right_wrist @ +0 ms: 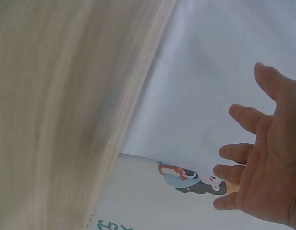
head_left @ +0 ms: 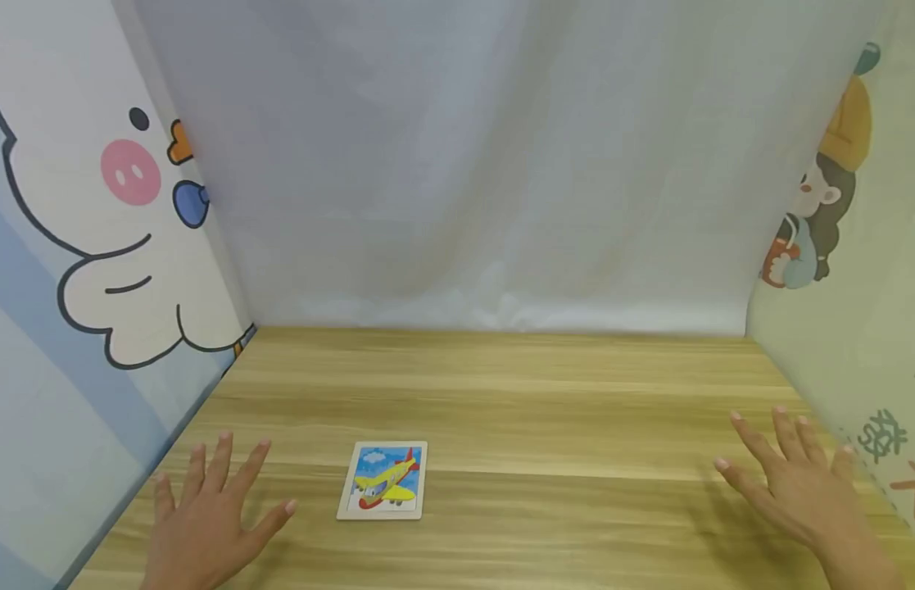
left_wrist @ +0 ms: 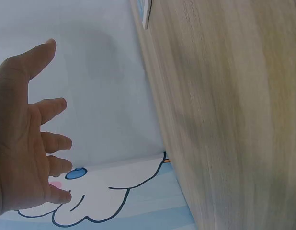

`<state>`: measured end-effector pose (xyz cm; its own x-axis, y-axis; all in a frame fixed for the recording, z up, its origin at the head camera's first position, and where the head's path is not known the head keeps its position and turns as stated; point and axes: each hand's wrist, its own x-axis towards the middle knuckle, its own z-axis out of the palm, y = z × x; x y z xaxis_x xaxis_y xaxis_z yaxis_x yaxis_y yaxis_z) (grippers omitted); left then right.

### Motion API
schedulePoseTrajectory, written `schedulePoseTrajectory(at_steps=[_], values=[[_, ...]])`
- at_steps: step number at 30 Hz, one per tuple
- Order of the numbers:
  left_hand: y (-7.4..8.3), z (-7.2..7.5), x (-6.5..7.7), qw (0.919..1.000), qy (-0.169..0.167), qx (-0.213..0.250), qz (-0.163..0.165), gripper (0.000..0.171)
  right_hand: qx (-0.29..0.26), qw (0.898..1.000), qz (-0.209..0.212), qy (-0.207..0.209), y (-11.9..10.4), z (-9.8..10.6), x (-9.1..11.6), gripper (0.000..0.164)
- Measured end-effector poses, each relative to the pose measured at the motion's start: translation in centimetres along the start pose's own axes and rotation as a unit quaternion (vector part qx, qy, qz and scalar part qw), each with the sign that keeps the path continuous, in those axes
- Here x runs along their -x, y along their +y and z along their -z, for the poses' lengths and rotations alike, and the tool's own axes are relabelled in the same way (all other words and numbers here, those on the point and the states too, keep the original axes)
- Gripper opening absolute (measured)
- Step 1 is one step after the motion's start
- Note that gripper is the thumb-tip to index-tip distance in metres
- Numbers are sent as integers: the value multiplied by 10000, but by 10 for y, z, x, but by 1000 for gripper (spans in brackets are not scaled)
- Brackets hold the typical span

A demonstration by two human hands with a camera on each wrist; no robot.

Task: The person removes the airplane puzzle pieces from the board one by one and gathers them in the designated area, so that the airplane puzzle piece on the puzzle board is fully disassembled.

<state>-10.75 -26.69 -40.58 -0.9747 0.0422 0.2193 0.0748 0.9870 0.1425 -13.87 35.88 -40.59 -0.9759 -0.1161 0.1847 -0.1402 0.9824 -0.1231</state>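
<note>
A small puzzle board (head_left: pixel 383 481) with a pale frame and a yellow and red airplane on blue lies flat on the wooden table (head_left: pixel 545 410), left of the middle. My left hand (head_left: pixel 206 520) hovers to the left of it, fingers spread, holding nothing. Over at the table's right side, my right hand (head_left: pixel 799 483) is also spread and holds nothing, far from the board. Both wrist views show the hands with fingers apart, above the tabletop. Just a corner of the puzzle board (left_wrist: pixel 146 14) enters the left wrist view at the top.
A grey-white curtain (head_left: pixel 486 164) hangs along the table's back edge. On the left stands a wall panel (head_left: pixel 52 270) with a white cartoon animal. The right panel (head_left: pixel 833 344) is pale green with a cartoon child and some lettering.
</note>
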Motion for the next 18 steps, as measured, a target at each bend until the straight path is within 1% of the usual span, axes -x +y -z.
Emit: schedulePoseTrajectory(at_steps=[5, 8, 13, 16, 18], values=[[6, 3, 2, 9995, 231, 100, -176, 79, -347, 9989, 289, 128, -7, 0, -1, 77], [8, 3, 2, 9976, 579, 89, -377, 73, -584, 9973, 410, 191, -14, -2, -2, 75], [13, 4, 1, 9913, 1111, 146, -687, 66, -820, 9957, 364, 239, -24, -1, -3, 74], [15, 4, 1, 9902, 1203, 228, -678, 65, -1032, 9940, 317, 158, -30, -3, -6, 74], [16, 5, 0, 9907, 1167, 314, -629, 63, -1219, 9921, 291, 91, -34, -5, -8, 74]])
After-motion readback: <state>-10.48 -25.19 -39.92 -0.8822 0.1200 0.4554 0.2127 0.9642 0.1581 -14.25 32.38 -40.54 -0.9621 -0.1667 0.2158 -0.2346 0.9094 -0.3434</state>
